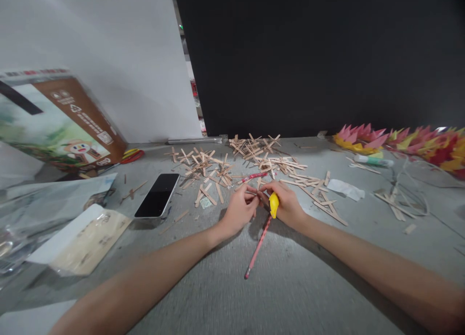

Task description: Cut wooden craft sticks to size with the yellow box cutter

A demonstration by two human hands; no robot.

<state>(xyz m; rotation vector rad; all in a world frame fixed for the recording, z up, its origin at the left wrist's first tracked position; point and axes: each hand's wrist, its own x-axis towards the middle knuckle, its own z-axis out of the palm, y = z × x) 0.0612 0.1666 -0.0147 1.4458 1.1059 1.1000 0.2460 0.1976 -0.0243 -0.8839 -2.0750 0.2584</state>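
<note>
My left hand (240, 208) is closed in a pinch around thin wooden craft sticks, at the middle of the table in the head view. Close beside it, almost fingertip to fingertip, my right hand (285, 204) is also closed and pinches at the same spot. A small bright yellow object (273, 205) sticks out of the right hand; its kind is not clear. Fingers hide most of what lies between the hands. Below them a pink patterned pencil (258, 248) lies on the table, eraser end toward me. Just beyond the fingers is a red wrapped stick (253, 177).
Piles of craft sticks (203, 163) spread behind the hands. A phone (158, 195), a plastic-wrapped packet (89, 238) and a printed bag (69, 127) are on the left. A glue stick (374, 160), cable (423, 204) and folded-paper flowers (363, 137) lie right. A black panel (319, 59) stands behind.
</note>
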